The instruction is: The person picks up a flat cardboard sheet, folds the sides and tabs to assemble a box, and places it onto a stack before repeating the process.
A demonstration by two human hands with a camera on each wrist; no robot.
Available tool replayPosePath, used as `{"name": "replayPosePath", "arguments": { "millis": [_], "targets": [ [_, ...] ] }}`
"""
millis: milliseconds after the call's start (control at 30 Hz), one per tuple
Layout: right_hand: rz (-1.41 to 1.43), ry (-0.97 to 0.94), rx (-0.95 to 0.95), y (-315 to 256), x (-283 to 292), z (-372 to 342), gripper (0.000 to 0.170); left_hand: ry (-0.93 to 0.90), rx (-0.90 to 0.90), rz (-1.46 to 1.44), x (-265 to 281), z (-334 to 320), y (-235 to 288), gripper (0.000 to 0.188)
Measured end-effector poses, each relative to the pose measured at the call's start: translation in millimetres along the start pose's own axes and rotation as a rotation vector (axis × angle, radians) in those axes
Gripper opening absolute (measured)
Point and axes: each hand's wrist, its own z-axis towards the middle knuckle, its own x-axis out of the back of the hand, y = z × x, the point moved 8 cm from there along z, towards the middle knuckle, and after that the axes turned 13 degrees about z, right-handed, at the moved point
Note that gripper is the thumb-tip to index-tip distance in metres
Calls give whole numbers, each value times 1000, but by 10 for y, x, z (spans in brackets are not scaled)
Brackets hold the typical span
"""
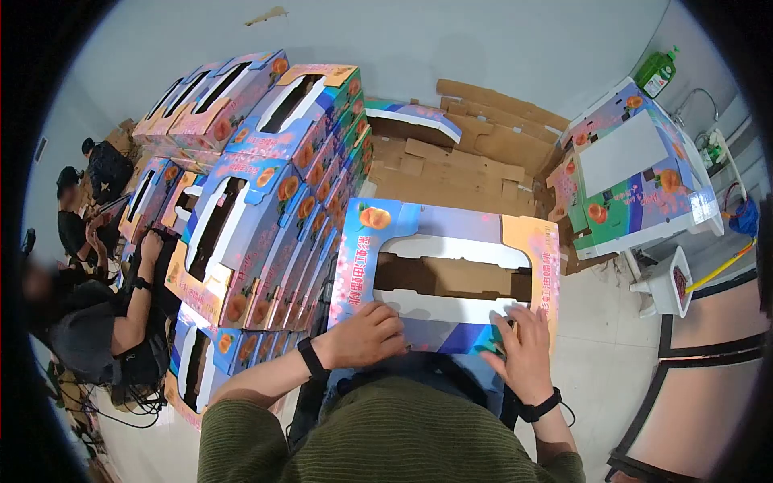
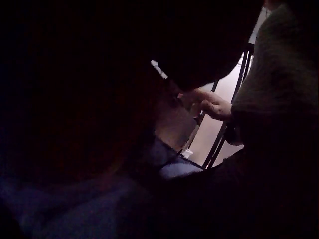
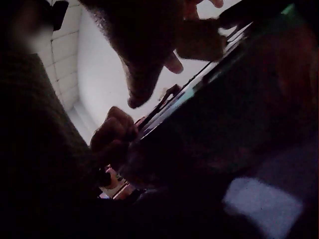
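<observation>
Sleeves: dark green, ribbed (image 1: 241, 443), with a black band on each wrist.
Left hand (image 1: 362, 336): fingers curled over the near edge of the box, gripping it towards its left corner.
Right hand (image 1: 523, 352): fingers spread and slightly bent, holding nothing between them, resting on the near edge towards the right corner.
Box (image 1: 439, 219): directly before the torso, printed with peaches and blossom; white edges border the wide opening in its top, with brown card visible through it.
Left side: stacked cartons (image 1: 241, 278) with similar print and long slots.
Beyond the box: brown cardboard (image 1: 451, 169), spread out and creased.
Right side: printed carton sheet (image 1: 600, 213); green bottle (image 1: 656, 74) farther back.
Far left: people (image 1: 84, 338) beside the stack.
Back: pale wall (image 1: 386, 40).
</observation>
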Motion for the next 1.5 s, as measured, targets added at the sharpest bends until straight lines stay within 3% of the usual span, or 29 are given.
{"name": "replayPosePath", "arguments": {
  "millis": [200,300,433,500,633,767,900,967,1033,1067,1100,1167,1200,1267,1300,1433,1500],
  "targets": [
    [-175,-162,62,-435,-261,277,78,-201,-110,-23,-125,133,10,18],
    [-246,-166,50,-365,-324,278,74,-41,-254,-62,62,139,60,16],
    [-243,-192,24,-355,-327,241,71,317,29,-210,657,-45,-251,20],
    [-244,-207,33,-361,-285,235,67,302,121,-182,889,-233,-374,24],
    [-82,-249,145,-274,-143,190,62,162,370,-143,1187,-665,-617,13],
    [161,-191,211,-179,540,501,59,91,644,-254,1324,-963,-886,8],
    [37,-38,151,405,795,1016,64,-67,745,-411,1353,-945,-990,12],
    [-109,-56,151,708,635,1239,69,-203,725,-140,1367,-832,-951,14],
    [-129,-314,-52,833,461,1360,76,-312,717,170,1350,-671,-861,15],
    [-136,-443,-151,890,360,1390,79,-359,717,341,1335,-562,-778,16],
    [-167,-430,-62,989,266,1410,78,-408,715,513,1314,-416,-696,18],
    [-210,-415,0,931,222,1420,72,-326,661,611,1173,-3,-484,23],
    [-231,-405,28,918,207,1399,69,-314,619,592,946,131,-404,29],
    [-246,-316,75,885,240,1399,62,2,684,-268,454,383,-205,49],
    [-251,-324,49,896,237,1390,61,-176,446,266,484,710,64,56],
    [-174,-273,21,903,332,1310,56,-198,490,202,-383,820,92,62],
    [-45,-139,48,920,558,1301,57,-230,515,172,-612,712,131,62]
  ]
}}
